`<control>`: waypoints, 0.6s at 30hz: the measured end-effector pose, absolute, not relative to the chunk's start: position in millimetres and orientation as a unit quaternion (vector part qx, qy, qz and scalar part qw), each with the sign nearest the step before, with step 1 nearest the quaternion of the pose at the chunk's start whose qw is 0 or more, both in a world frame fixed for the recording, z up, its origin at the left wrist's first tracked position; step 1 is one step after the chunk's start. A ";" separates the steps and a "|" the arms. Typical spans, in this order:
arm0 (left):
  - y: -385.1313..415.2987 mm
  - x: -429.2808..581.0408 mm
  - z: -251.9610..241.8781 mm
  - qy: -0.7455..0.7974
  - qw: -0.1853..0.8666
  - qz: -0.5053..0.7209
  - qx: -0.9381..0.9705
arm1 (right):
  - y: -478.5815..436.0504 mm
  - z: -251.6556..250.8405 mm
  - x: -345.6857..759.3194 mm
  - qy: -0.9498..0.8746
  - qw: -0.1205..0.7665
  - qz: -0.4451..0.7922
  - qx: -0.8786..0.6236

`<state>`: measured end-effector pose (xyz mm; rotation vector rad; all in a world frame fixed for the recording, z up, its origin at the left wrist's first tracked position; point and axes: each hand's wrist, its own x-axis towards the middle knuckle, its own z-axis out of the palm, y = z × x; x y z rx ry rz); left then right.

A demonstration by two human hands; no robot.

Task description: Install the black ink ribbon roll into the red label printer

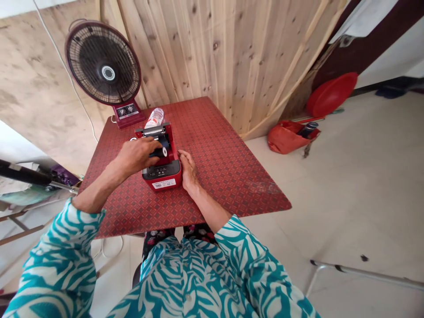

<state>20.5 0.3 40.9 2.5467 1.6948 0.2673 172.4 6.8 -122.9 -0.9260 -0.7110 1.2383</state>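
Observation:
A red and black label printer [162, 176] stands on the table with its lid raised and a white sticker on its front. Inside it a black ribbon roll [160, 143] with a white core end is partly hidden by my left hand [141, 153]. That hand reaches over from the left, its fingers bent around the roll. My right hand [188, 170] cups the printer's right side, fingers together along the red casing. Just behind the raised lid lies a clear plastic bottle [155, 117] with a red and white label.
A dark red fan [103, 66] stands at the back left of the red patterned table [232, 176], near a wooden plank wall [215, 57]. On the floor at right are an orange-red bag [286, 139], a red basin [331, 97] and a metal tube frame [364, 274].

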 end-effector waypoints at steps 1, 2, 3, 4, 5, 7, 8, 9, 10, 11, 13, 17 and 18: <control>-6.6 11.1 47.3 0.552 0.030 0.123 0.825 | 7.0 -123.5 172.5 -0.311 0.659 0.550 -0.407; -12.4 -0.1 52.7 0.563 0.021 0.160 0.810 | 7.4 -124.5 172.8 -0.309 0.660 0.553 -0.405; -16.8 -12.8 56.7 0.581 0.014 0.193 0.791 | 7.8 -125.6 173.1 -0.308 0.660 0.552 -0.404; -19.4 -26.4 58.9 0.605 0.010 0.224 0.764 | 8.3 -126.9 173.5 -0.309 0.661 0.551 -0.405; -20.2 -40.6 59.0 0.635 0.015 0.249 0.732 | 8.8 -128.3 174.0 -0.309 0.661 0.550 -0.406; -16.7 -68.4 52.8 0.691 0.034 0.275 0.667 | 9.7 -131.2 175.0 -0.309 0.660 0.550 -0.407; -12.8 -81.3 46.6 0.711 0.042 0.283 0.642 | 10.2 -132.5 175.5 -0.309 0.659 0.552 -0.407; -7.8 -93.3 38.6 0.722 0.048 0.293 0.625 | 10.6 -133.8 175.9 -0.309 0.658 0.554 -0.406; -2.0 -104.1 29.3 0.728 0.060 0.296 0.615 | 11.1 -135.0 176.4 -0.310 0.658 0.554 -0.404; 4.2 -113.6 18.9 0.739 0.063 0.301 0.600 | 11.4 -136.0 176.9 -0.314 0.658 0.554 -0.403; 16.9 -128.7 -3.2 0.763 0.062 0.314 0.562 | 11.9 -137.6 177.8 -0.322 0.657 0.550 -0.402; 37.1 -143.1 -43.0 0.779 0.089 0.311 0.537 | 12.3 -138.8 179.0 -0.335 0.651 0.545 -0.408; 40.1 -144.4 -50.5 0.776 0.102 0.304 0.543 | 12.2 -138.7 179.2 -0.336 0.650 0.545 -0.409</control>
